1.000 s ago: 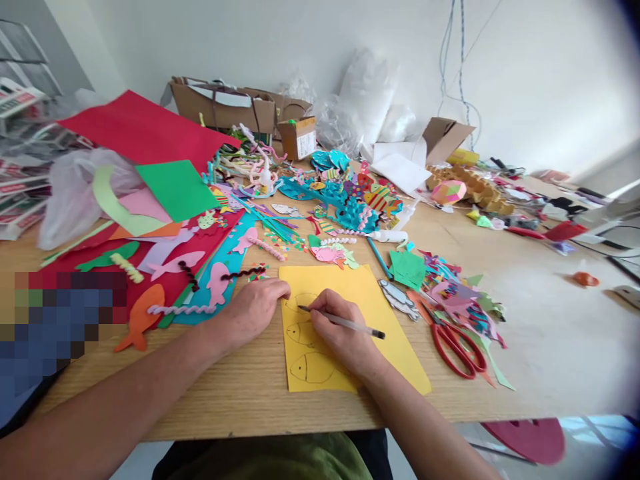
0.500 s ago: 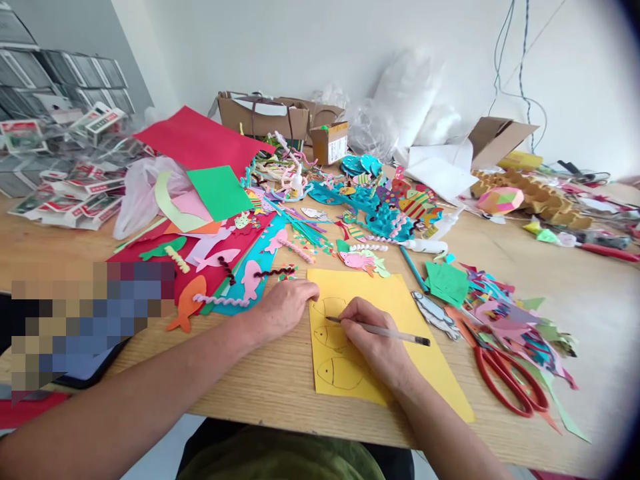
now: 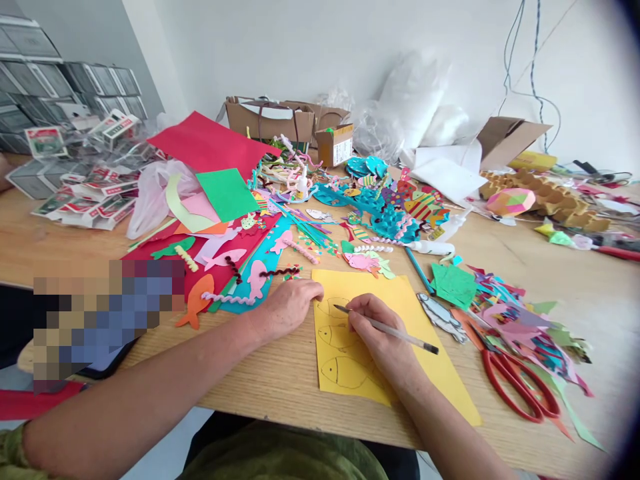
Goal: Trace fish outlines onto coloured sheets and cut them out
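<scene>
A yellow sheet of paper (image 3: 425, 353) lies near the table's front edge, with several fish outlines drawn down its left side. My right hand (image 3: 383, 333) grips a slim pen (image 3: 395, 331) with a clear grey barrel and a black end. The pen's dark tip is at the topmost fish outline (image 3: 333, 307), partly covered by my fingers. My left hand (image 3: 293, 307) rests at the sheet's upper left edge, fingers curled and pressed onto it; the fingertips are mostly hidden. Right of the sheet lie a blue-grey paper fish (image 3: 440, 317) and red-handled scissors (image 3: 520, 383).
Colourful paper scraps (image 3: 525, 320) pile up at the right, beside green paper (image 3: 453, 285). Cut-out fish, such as an orange fish (image 3: 195, 303), lie at left with pipe cleaners. A glue bottle (image 3: 433, 248) lies behind the sheet. Cardboard boxes (image 3: 270, 123) stand at the back.
The pen tip has moved slightly up the sheet, within the topmost fish outline. My left hand stays at the paper's edge. The whole view has shifted a little.
</scene>
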The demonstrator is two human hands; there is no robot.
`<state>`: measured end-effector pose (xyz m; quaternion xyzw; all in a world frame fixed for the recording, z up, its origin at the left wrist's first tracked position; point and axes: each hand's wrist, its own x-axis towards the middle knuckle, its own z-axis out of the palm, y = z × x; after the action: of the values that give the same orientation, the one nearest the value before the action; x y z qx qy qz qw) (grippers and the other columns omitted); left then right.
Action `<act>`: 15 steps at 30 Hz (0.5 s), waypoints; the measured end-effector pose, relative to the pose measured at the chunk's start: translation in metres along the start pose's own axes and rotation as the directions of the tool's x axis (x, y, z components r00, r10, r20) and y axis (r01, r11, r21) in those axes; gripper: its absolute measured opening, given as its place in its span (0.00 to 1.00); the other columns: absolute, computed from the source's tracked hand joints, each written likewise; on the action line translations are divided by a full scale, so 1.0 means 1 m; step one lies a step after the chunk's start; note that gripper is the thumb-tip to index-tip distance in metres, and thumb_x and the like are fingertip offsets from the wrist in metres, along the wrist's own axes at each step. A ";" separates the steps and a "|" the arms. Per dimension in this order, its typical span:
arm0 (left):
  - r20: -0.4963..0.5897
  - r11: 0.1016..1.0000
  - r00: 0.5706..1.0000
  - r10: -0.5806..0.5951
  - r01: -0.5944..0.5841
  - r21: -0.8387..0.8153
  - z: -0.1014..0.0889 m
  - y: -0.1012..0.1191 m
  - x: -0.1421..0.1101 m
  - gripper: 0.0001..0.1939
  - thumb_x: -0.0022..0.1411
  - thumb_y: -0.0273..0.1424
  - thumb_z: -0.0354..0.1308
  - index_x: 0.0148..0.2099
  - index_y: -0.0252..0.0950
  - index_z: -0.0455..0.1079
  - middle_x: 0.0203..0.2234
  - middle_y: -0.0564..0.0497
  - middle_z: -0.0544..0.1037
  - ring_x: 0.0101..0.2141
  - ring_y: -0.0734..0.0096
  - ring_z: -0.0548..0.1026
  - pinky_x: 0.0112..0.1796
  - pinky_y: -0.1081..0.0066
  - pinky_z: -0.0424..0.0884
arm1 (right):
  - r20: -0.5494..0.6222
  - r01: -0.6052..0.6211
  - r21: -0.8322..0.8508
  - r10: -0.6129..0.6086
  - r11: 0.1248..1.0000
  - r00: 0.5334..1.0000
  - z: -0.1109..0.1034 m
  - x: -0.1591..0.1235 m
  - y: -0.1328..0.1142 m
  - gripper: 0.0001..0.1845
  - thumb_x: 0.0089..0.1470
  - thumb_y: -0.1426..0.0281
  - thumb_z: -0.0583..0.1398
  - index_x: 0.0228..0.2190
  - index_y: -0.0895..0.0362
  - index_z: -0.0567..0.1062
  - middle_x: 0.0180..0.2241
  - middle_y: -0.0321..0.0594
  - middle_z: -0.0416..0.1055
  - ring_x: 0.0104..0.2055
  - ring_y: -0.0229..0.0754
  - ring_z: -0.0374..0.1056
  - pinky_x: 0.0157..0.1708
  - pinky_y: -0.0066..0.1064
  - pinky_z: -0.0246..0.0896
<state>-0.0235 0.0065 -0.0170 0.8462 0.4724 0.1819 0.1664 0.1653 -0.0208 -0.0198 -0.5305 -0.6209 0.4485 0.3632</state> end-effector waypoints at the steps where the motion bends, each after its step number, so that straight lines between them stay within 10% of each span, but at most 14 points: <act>1: 0.000 1.000 1.000 -0.001 0.001 -0.002 0.000 0.000 0.000 0.18 0.52 0.14 0.42 0.34 0.33 0.70 0.31 0.48 0.78 0.34 0.67 0.75 0.35 0.69 0.68 | -0.002 -0.007 -0.010 0.007 1.000 1.000 0.000 0.000 0.000 0.03 0.48 0.69 0.54 0.27 0.56 0.67 0.19 0.31 0.63 0.23 0.36 0.58 0.23 0.27 0.51; 15: -0.027 0.998 0.999 0.040 -0.041 -0.046 0.001 -0.005 0.000 0.16 0.54 0.17 0.41 0.34 0.34 0.69 0.29 0.48 0.77 0.32 0.67 0.75 0.34 0.69 0.69 | -0.031 0.060 -0.111 -0.064 0.992 0.997 0.007 0.003 0.005 0.05 0.46 0.71 0.54 0.27 0.56 0.70 0.20 0.32 0.68 0.21 0.34 0.61 0.22 0.25 0.54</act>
<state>-0.0266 0.0089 -0.0198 0.8490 0.4530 0.2073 0.1760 0.1601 -0.0184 -0.0267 -0.5378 -0.6544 0.3930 0.3579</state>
